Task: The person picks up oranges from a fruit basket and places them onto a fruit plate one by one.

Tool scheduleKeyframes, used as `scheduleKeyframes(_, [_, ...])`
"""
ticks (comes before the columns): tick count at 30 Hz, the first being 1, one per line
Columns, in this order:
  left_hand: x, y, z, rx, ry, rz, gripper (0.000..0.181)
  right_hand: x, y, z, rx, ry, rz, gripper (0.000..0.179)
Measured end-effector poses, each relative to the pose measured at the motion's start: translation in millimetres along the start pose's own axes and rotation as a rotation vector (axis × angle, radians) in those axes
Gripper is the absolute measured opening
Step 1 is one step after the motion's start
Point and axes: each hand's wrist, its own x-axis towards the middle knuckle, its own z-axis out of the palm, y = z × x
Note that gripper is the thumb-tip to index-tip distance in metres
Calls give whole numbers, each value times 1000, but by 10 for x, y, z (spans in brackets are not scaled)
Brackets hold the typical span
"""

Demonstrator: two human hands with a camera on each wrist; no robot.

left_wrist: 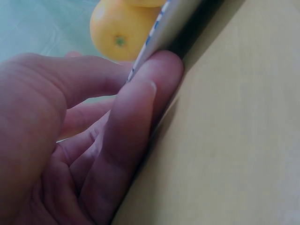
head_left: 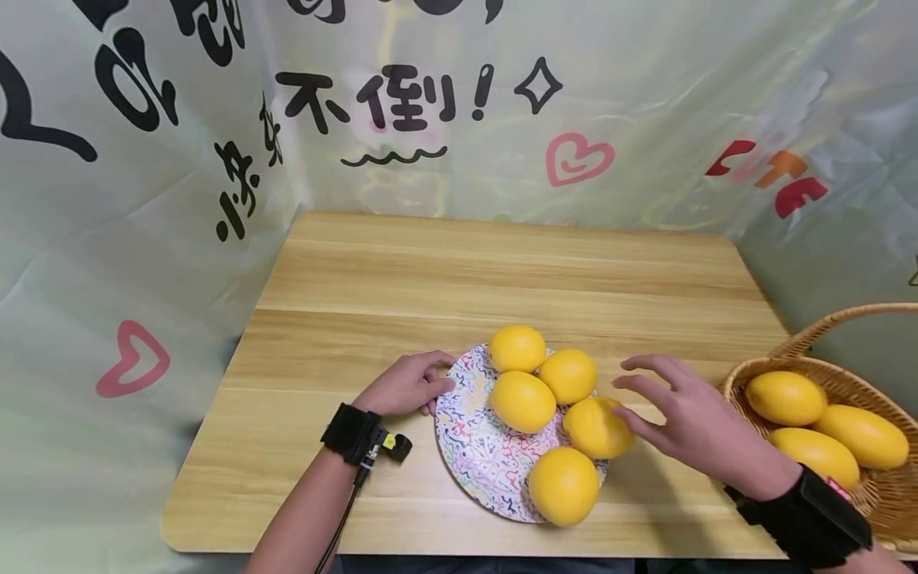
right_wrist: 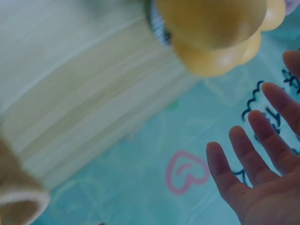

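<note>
- Head view: wooden tabletop [head_left: 502, 271]; round patterned plate [head_left: 469, 462] by its near edge, somewhat right of the middle.
- Head view: five yellow citrus fruits [head_left: 523, 402] on the plate. Three sit together at the far side, one at the right rim, one at the near rim, partly over it in this view.
- Head view: left hand [head_left: 406, 387] at the plate's left rim, pinching it; the fruits lie to the right of this hand, well apart from it.
- Head view: right hand [head_left: 684, 414] right of the plate, fingers spread and lightly bent, palm side toward the fruits. Its thumb overlaps the fruit at the right rim; cannot tell contact from here.
- Head view: wicker basket [head_left: 889, 502] at the tabletop's right edge, toward the near right corner, holding three yellow oval fruits [head_left: 786, 398].
- Left wrist view: one fingertip under the plate's edge, between plate and tabletop; another digit on the opposite side. One citrus fruit visible beyond, green stem mark showing.
- Right wrist view: fingers spread, nothing in them; a gap shows between the fingertips and the citrus fruits, which are cut by the frame's top.
</note>
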Motion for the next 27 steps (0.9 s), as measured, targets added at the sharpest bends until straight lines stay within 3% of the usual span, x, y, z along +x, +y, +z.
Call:
scheduleKeyframes(3, [-3,0,3,-3,4,-2,48,-91,81,-70,-35,0,36,64])
scheduleKeyframes(8, [-15,9,10,-10,5,4,48,-306,188,-196,-71,-21,126,32])
scheduleKeyframes(13, [-15,11,8,-9,6,5,48,-515,306,-271,-98,-36,231,39])
scheduleKeyframes(27, [-5,9,8,-23,5,-6,48,-1072,783,-248,-141,20,379,33])
